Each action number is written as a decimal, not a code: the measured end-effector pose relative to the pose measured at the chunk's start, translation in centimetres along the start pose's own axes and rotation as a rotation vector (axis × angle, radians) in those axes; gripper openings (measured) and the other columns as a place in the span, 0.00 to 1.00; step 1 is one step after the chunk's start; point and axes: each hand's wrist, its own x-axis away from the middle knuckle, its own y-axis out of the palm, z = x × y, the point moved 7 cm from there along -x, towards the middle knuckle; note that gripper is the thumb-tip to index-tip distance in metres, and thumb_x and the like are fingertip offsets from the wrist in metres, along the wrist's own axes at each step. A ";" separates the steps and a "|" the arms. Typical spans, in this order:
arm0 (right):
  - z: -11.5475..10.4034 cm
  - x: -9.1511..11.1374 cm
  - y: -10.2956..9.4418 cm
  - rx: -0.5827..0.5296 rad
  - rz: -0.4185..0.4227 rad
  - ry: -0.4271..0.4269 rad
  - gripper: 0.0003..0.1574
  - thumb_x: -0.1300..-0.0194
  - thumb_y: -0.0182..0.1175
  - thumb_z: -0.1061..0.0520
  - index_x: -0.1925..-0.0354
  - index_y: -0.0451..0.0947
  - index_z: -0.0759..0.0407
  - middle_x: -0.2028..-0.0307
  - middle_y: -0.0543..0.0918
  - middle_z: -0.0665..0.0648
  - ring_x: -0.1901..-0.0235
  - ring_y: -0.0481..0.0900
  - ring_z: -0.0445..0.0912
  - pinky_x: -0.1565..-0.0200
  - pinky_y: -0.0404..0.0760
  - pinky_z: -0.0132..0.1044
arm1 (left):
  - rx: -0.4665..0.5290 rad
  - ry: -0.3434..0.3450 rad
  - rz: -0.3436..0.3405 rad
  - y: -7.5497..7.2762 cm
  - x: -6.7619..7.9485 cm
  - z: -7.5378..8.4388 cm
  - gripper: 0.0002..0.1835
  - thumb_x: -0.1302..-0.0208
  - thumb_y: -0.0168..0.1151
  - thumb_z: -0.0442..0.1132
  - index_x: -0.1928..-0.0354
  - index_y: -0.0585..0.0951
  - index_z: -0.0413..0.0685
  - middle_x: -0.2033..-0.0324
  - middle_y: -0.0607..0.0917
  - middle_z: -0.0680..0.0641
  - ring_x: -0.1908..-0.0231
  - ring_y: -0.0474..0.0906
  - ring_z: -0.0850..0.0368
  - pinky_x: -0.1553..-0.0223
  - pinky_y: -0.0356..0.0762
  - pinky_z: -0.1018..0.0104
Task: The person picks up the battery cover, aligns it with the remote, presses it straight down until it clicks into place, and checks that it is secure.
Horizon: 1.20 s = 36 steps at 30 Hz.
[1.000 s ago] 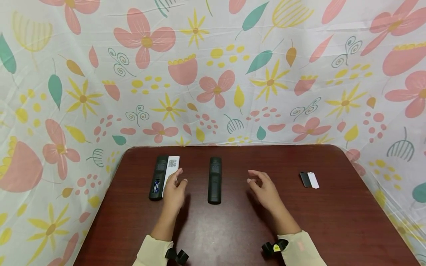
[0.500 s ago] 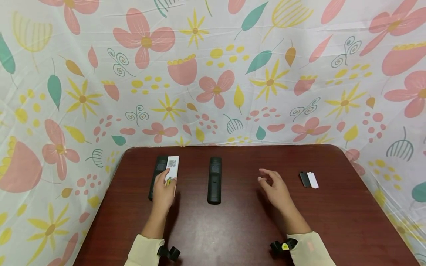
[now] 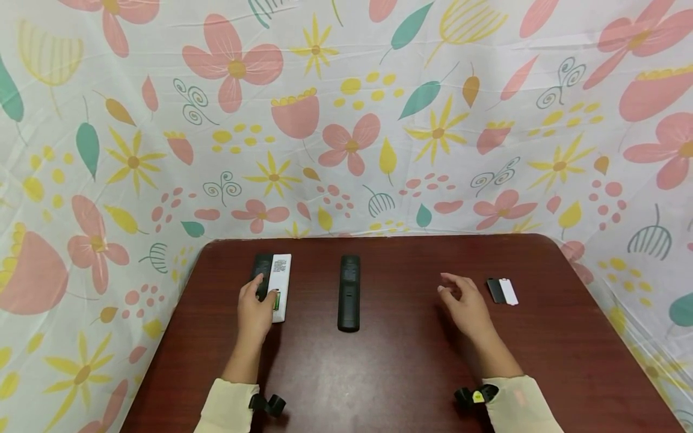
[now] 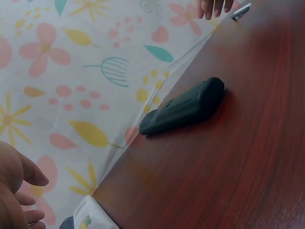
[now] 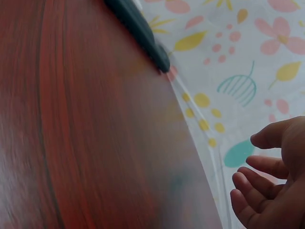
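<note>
My left hand (image 3: 254, 316) hovers over the leftmost black remote control (image 3: 262, 264), fingers loosely bent, and covers its lower part in the head view. Right beside that lies a white remote control (image 3: 280, 276), back up, with a green battery showing in its bay near my thumb. In the left wrist view the hand (image 4: 16, 188) is apart from the white remote (image 4: 95, 214). My right hand (image 3: 470, 310) is held above the table, fingers relaxed and empty, left of a small black battery cover (image 3: 495, 291) and a white battery cover (image 3: 509, 292).
Another black remote (image 3: 349, 294) lies face down at the table's middle, between the hands. The brown wooden table (image 3: 346, 379) ends at the back against a flower-printed cloth (image 3: 352, 90), which also hangs at both sides.
My left hand has moved left, across the white remote to the black one. My right hand has moved right, closer to the two covers. The remotes and covers stay in place.
</note>
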 end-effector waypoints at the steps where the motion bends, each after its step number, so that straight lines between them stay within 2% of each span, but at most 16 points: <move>1: 0.1 0.0 -0.3 0.014 0.015 -0.008 0.28 0.23 0.53 0.52 0.32 0.71 0.64 0.39 0.73 0.67 0.44 0.78 0.59 0.42 0.75 0.56 | -0.006 0.003 0.001 -0.1 -0.1 -0.1 0.32 0.32 0.60 0.37 0.27 0.68 0.40 0.31 0.68 0.35 0.31 0.66 0.34 0.32 0.65 0.40; 8: 1.0 0.0 -1.8 0.096 0.090 -0.022 0.26 0.25 0.55 0.55 0.34 0.73 0.66 0.41 0.75 0.68 0.47 0.79 0.58 0.46 0.78 0.53 | -0.055 -0.007 -0.011 -0.6 -0.4 -0.9 0.32 0.31 0.59 0.39 0.27 0.67 0.41 0.29 0.65 0.33 0.28 0.61 0.35 0.29 0.60 0.39; 18: 3.0 0.1 -3.5 0.166 0.099 0.033 0.28 0.25 0.54 0.55 0.32 0.70 0.66 0.40 0.72 0.70 0.46 0.78 0.62 0.48 0.76 0.56 | -0.087 -0.032 0.008 -1.2 -0.9 -2.4 0.34 0.33 0.62 0.39 0.27 0.67 0.40 0.30 0.66 0.33 0.28 0.61 0.35 0.28 0.59 0.40; 21: 3.4 0.1 -4.0 0.187 0.118 0.027 0.27 0.25 0.55 0.56 0.34 0.72 0.67 0.42 0.73 0.71 0.48 0.79 0.62 0.50 0.75 0.54 | -0.096 -0.038 0.000 -1.3 -0.9 -2.7 0.34 0.33 0.62 0.39 0.27 0.67 0.39 0.29 0.66 0.32 0.28 0.60 0.35 0.28 0.59 0.40; 26: 3.9 0.0 -5.1 0.220 0.170 -0.005 0.24 0.28 0.57 0.58 0.38 0.75 0.68 0.48 0.77 0.70 0.52 0.79 0.60 0.54 0.73 0.45 | -0.109 -0.036 0.010 -1.5 -1.0 -3.2 0.34 0.33 0.62 0.38 0.27 0.67 0.37 0.31 0.66 0.30 0.29 0.61 0.34 0.29 0.59 0.40; 29: 4.5 -0.1 -5.6 0.225 0.162 0.016 0.25 0.27 0.57 0.58 0.37 0.74 0.68 0.48 0.76 0.71 0.51 0.78 0.60 0.52 0.73 0.47 | -0.118 -0.041 0.017 -1.6 -1.0 -3.5 0.34 0.34 0.62 0.38 0.27 0.67 0.36 0.31 0.66 0.30 0.29 0.61 0.33 0.29 0.59 0.40; 33: 5.4 -0.2 -6.1 0.221 0.120 0.070 0.27 0.25 0.54 0.56 0.34 0.71 0.69 0.41 0.71 0.74 0.47 0.76 0.63 0.49 0.74 0.56 | -0.125 -0.050 0.017 -1.8 -1.1 -3.8 0.35 0.34 0.62 0.38 0.27 0.66 0.36 0.30 0.66 0.29 0.29 0.60 0.33 0.29 0.59 0.39; 36: 6.1 -0.2 -6.4 0.234 0.113 0.094 0.28 0.25 0.55 0.56 0.34 0.70 0.69 0.39 0.69 0.75 0.48 0.77 0.63 0.50 0.74 0.57 | -0.130 -0.051 0.017 -2.0 -1.1 -3.9 0.35 0.34 0.62 0.38 0.27 0.66 0.35 0.31 0.66 0.29 0.30 0.61 0.33 0.30 0.60 0.39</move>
